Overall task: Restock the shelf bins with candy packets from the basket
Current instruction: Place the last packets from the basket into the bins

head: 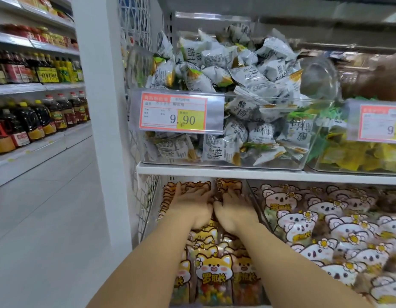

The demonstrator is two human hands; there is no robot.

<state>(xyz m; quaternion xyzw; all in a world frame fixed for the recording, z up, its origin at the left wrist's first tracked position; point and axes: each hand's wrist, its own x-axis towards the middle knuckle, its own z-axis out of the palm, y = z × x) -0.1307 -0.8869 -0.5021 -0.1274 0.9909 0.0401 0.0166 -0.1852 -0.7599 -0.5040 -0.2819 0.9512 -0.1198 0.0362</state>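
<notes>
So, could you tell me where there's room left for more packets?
Only the gap between white shelf and fox packets, where left hand and right hand reach. The plum bin is heaped over its rim; the koala bin, packed.

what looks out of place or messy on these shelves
The white plum packets are heaped well above the rim of their clear bin, some leaning over its right side toward the yellow candies.

Upper bin: clear hard plastic, glossy. Fox packets near + koala packets right: shiny plastic film, part see-thru. Price tag: matt paper in glossy clear sleeve. Wire side panel left: white-coated metal. Shelf edge: smooth white.
</notes>
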